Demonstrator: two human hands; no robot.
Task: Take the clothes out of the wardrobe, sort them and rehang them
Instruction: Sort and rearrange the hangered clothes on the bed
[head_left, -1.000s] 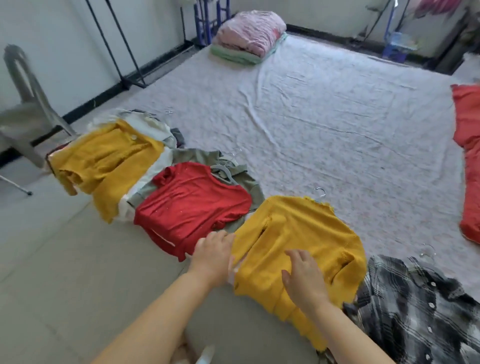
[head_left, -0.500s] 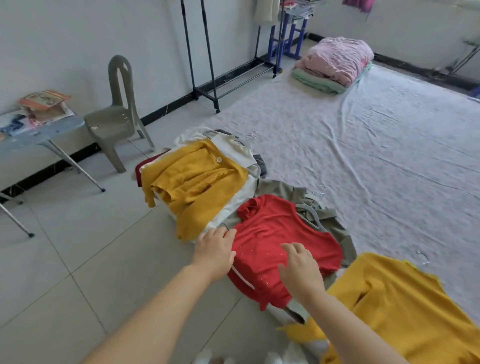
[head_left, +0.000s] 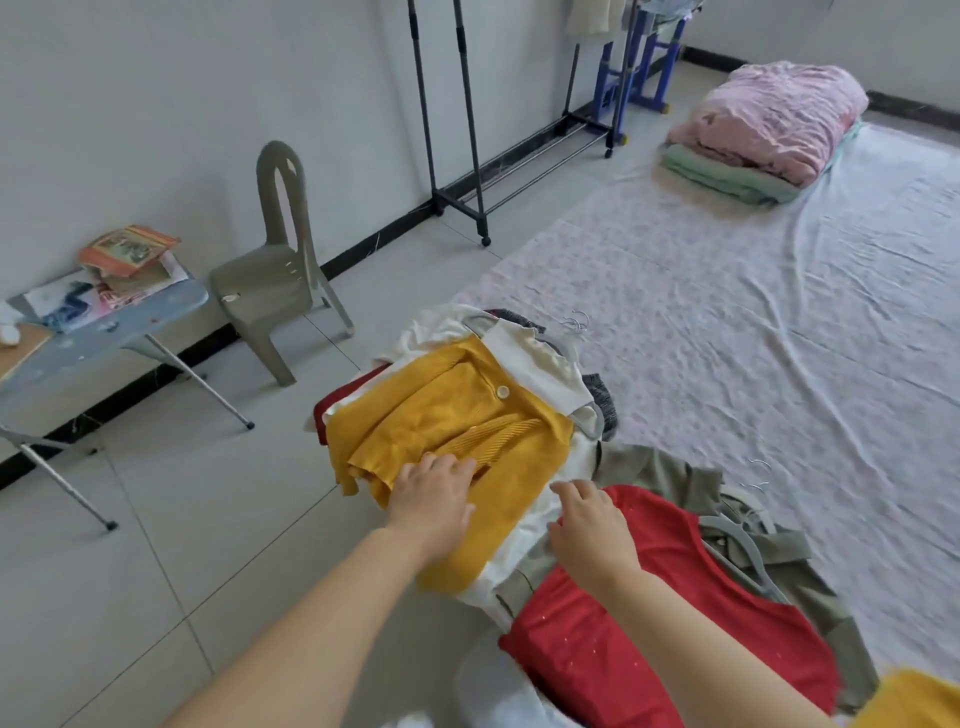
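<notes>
Cardigan (head_left: 447, 415) atop left clothes pile, top (head_left: 660, 613) on right pile, chair (head_left: 275, 270) behind-left, rack (head_left: 467, 130) beyond.

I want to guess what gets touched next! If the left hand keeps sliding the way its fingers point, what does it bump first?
Probably nothing new: the left hand already lies on the yellow cardigan, and further on comes its white button.

Ribbed knit yellow cardigan (head_left: 457, 415); matt plastic chair (head_left: 275, 275).

A second yellow garment (head_left: 914, 699) is cut off at the bottom-right corner; the rack's (head_left: 447, 104) top leaves the frame.
</notes>
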